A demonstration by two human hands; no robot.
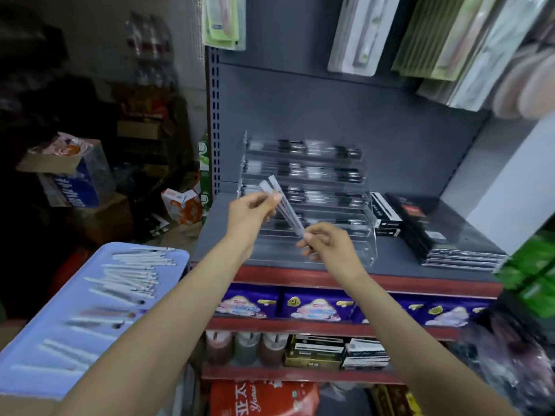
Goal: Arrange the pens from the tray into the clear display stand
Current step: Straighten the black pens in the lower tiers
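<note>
Head view: left hand [250, 213] and right hand [326, 240] both pinch two clear pens [283, 210], tilted, in front of the clear display stand [357, 253] on the grey shelf [399, 265]. Blue tray [42, 382] at left holds more pens. Labels too blurred to read.

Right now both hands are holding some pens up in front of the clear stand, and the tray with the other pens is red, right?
Not quite: the tray is light blue, not red, as the head view shows. The rest is right: the left hand and right hand hold the pens in front of the clear stand.
</note>
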